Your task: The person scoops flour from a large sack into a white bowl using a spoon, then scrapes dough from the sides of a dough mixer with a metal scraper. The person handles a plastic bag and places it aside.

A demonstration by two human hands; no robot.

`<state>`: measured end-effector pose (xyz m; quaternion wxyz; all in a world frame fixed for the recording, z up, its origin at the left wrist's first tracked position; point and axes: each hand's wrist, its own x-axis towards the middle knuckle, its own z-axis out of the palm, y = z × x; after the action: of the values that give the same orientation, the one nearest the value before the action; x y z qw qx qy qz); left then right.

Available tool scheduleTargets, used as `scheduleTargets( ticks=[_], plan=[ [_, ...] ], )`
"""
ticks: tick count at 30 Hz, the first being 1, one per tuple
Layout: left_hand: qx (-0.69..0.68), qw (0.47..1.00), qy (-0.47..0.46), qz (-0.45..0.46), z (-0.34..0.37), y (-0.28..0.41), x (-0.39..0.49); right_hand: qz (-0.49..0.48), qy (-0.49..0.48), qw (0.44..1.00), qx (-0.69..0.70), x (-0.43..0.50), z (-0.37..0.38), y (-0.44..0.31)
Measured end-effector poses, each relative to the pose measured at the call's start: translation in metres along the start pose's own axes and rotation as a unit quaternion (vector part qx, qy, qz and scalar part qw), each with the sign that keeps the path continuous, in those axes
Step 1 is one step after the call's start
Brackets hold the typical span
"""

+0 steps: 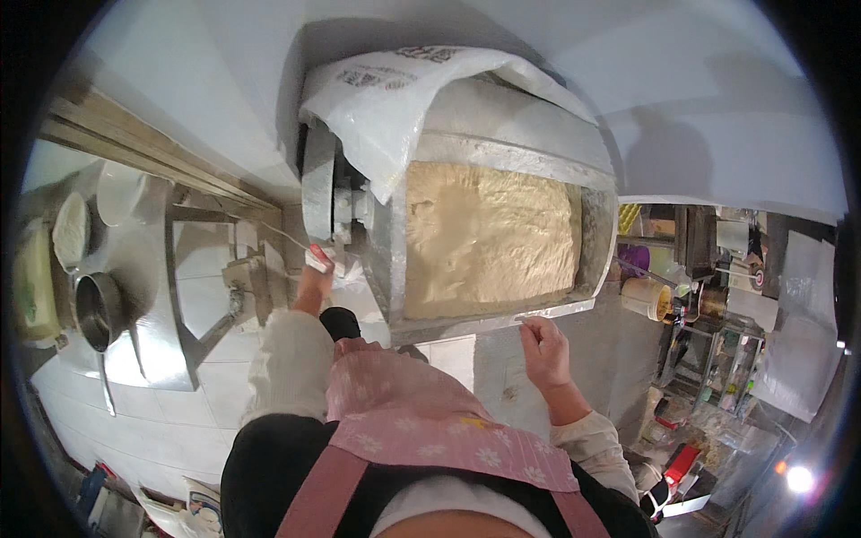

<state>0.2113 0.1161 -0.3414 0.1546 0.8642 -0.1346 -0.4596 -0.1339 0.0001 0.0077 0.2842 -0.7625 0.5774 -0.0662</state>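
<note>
A metal dough mixer's trough stands before me, full of pale dough with a smooth, wet-looking patch on its left. My left hand is beside the machine's left end, wrapped around a small white and red switch with a cord running from it. At the trough's front rim is my right hand, its fingers curled; whether they grip the rim or something small cannot be made out. A white woven plastic sheet with printing drapes over the machine's back left.
To the left, a metal table carries a long-handled saucepan and a white bowl. A yellowish bucket and a cluttered metal rack stand at right. A wall rises behind the mixer.
</note>
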Motion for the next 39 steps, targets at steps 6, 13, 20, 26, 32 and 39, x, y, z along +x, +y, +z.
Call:
scheduleTargets(
  ticks=[6,13,20,26,32,39],
  plan=[
    [0.230,0.953,-0.116,0.162,-0.011,-0.109,-0.049,0.046,-0.016,0.998,0.029,-0.053,0.013,-0.045],
    [0.291,0.934,-0.105,0.178,-0.049,-0.247,-0.084,-0.075,-0.005,0.997,0.035,-0.121,0.043,-0.078],
    [0.075,0.991,-0.100,-0.052,-0.094,-0.284,-0.228,-0.177,-0.013,0.983,0.056,-0.168,0.046,-0.078],
    [0.119,0.987,-0.099,-0.032,-0.102,-0.328,-0.350,-0.072,-0.056,0.982,0.164,-0.235,0.077,-0.058],
    [0.057,0.993,-0.085,-0.063,-0.126,-0.345,-0.337,-0.153,0.047,0.986,0.053,-0.153,0.079,-0.063],
    [0.013,0.955,0.129,0.266,-0.146,-0.283,-0.280,-0.264,0.135,0.950,-0.099,-0.027,0.087,-0.181]
  ],
)
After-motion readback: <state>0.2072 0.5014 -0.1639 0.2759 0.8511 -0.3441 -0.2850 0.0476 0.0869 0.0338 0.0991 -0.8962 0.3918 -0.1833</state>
